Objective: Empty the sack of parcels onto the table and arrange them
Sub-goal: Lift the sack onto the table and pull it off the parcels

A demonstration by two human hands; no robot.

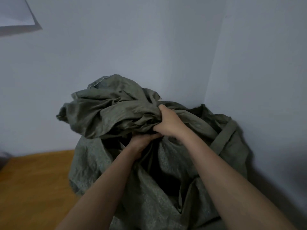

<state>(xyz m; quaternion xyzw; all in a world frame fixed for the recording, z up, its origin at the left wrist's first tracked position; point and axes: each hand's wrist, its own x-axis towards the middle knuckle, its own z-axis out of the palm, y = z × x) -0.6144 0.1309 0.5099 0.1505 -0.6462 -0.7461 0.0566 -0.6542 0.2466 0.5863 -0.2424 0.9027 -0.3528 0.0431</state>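
A pale grey-blue wall point(149, 39) fills the upper half of the view and meets a second wall at a corner on the right. Below it, at lower left, runs the wooden table point(33, 188), its orange-brown top bare where it shows. A large grey-green sack point(99, 163) stands on the table against the corner, bulging and creased, its woven cloth gathered at the top into a crumpled bunch that flops over to the left. A flat strap point(224, 138) of the same cloth hangs down its right side. No parcels show; the sack hides whatever it holds. Two bare forearms reach in from the bottom edge to the gathered neck. The right hand point(167, 121) is uppermost, its fingers curled tight around the bunched cloth. The left hand point(142, 143) sits just beneath it, touching it, its fingers closed on the folds below, partly in shadow. In the top left corner a pale sheet point(16, 10) is fixed to the wall.
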